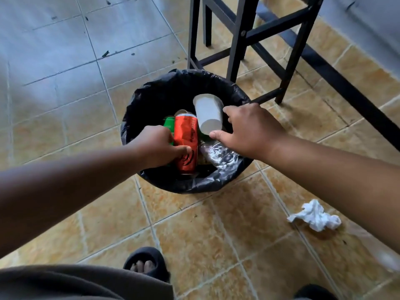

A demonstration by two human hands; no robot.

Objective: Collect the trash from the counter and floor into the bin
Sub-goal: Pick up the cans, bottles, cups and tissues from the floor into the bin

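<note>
A round bin [218, 180] lined with a black bag stands on the tiled floor. Over its mouth my left hand [158, 146] grips a crumpled red can [186, 135], with a green can [169, 123] just behind my fingers. My right hand [249, 131] is spread open over the bin's right side, thumb and fingers beside a white paper cup [208, 113] that lies tilted in the bin; whether they touch it I cannot tell. Crumpled foil [218, 154] lies in the bin below my right hand. A crumpled white tissue [316, 216] lies on the floor to the right.
A black stool frame [238, 40] stands right behind the bin, one leg at its rim. A dark counter base [346, 87] runs diagonally at the right. My sandalled foot [147, 265] is on the tiles below the bin.
</note>
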